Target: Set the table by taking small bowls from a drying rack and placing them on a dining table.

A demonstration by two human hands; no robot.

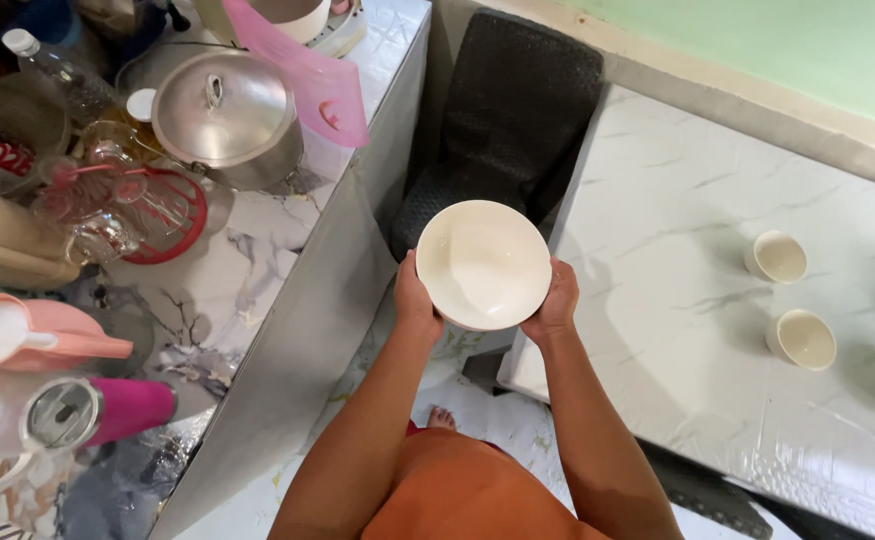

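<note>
White bowl [483,264]: round, glossy, held level in mid-air above the gap between two surfaces, its hollow turned up toward the camera. Left hand [415,297] is clamped on its left rim, right hand [555,300] on its right rim.

Left surface [257,265], marbled: pink tumbler [107,412] laid on its side; pink scoop [32,335]; red rack [162,215] with glassware; lidded steel pot [225,115]; clear bottle [57,70]; pink board [307,70].

Right surface [677,250], white marble: two small white cups [777,257] [803,339] stood near each other.

Dark chair [507,125]: placed beyond the bowl.
</note>
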